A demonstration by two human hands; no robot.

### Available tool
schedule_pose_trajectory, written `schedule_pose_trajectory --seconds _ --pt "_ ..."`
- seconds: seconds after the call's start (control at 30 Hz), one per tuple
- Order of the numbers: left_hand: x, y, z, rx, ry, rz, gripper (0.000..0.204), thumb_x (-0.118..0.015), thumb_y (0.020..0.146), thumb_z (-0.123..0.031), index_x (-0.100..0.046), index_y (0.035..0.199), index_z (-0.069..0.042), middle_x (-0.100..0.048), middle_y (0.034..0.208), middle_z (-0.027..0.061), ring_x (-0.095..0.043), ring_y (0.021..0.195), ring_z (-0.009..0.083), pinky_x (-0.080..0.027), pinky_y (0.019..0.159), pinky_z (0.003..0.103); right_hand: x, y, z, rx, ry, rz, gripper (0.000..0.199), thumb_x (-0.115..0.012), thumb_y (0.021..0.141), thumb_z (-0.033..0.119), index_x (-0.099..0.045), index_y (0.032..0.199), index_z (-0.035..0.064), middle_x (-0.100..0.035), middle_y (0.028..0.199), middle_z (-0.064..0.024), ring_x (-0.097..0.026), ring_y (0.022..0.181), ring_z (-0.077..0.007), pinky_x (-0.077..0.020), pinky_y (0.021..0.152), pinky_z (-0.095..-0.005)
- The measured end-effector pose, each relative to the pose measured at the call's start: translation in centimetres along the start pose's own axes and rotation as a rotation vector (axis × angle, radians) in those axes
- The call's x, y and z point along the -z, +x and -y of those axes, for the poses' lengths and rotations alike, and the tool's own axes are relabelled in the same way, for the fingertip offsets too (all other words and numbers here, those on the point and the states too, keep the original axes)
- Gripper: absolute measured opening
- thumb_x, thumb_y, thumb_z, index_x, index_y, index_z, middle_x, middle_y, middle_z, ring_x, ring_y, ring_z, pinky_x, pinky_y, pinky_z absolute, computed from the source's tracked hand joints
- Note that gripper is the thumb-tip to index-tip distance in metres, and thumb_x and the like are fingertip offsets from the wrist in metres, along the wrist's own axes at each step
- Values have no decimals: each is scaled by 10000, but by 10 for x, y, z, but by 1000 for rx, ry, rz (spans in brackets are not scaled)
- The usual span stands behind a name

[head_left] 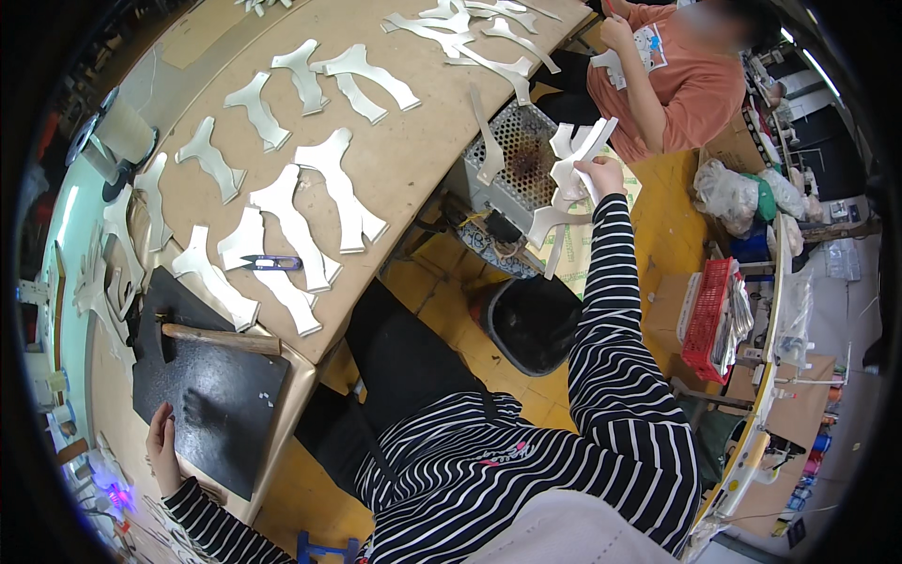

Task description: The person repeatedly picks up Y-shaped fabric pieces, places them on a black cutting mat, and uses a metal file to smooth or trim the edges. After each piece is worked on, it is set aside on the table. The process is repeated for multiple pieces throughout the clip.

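Note:
My right hand (604,177) is stretched out over the right side, its fingers closed on several white cut pieces (567,172), flat and curved like shoe parts. Below them more white pieces (554,226) lie at the perforated metal box. At the lower left my left hand (164,449) rests beside the black board (221,404), fingers stretched and holding nothing. A hammer (221,339) with a wooden handle lies on that board. Blue thread snips (272,263) lie on one of the white cut pieces (282,216) spread over the tan table (413,141).
A perforated metal box (517,155) stands off the table's right edge, above a black bin (536,324). A co-worker in an orange shirt (700,89) sits at the far right. A red basket (707,320) stands to the right. A thread cone (127,130) is at the left.

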State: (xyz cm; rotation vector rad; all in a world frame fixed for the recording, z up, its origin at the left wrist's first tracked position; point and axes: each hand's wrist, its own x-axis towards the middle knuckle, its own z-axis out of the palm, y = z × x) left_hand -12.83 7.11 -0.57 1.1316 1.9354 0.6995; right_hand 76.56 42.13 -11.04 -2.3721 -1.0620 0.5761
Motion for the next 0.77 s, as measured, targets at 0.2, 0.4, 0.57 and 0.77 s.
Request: schedule_pose_trajectory --seconds 0.2,0.4,0.57,0.77 --pt "-1 -1 4 -10 -24 11 388 -537 1035 -107 -540 1394 41 -594 1374 169 -546 1291 237 -393 1128 342 0 3 -11 84 441 61 396 -834 719 115 -722 1049 -72 -740 974 -137 -692 849 -222 -492 836 -345" --pt "-3 -1 7 0 -34 -5 388 -532 1037 -105 -538 1398 37 -601 1368 166 -552 1282 238 -395 1120 342 10 -18 9 54 532 122 280 -741 833 -3 -687 1090 -99 -736 1006 -161 -723 815 -221 -571 758 -328" --pt "-4 -1 10 -4 -45 9 388 -528 1038 -101 -535 1401 34 -596 1376 163 -551 1280 236 -396 1116 337 13 -23 7 19 531 111 270 -740 838 1 -695 1090 -88 -737 1009 -160 -725 816 -225 -574 756 -337" --pt "-1 0 10 4 -34 21 394 -534 1037 -105 -532 1408 29 -592 1382 157 -547 1285 231 -392 1119 336 8 -6 -10 61 449 104 278 -748 845 22 -699 1101 -75 -740 1008 -155 -728 837 -227 -570 776 -323"
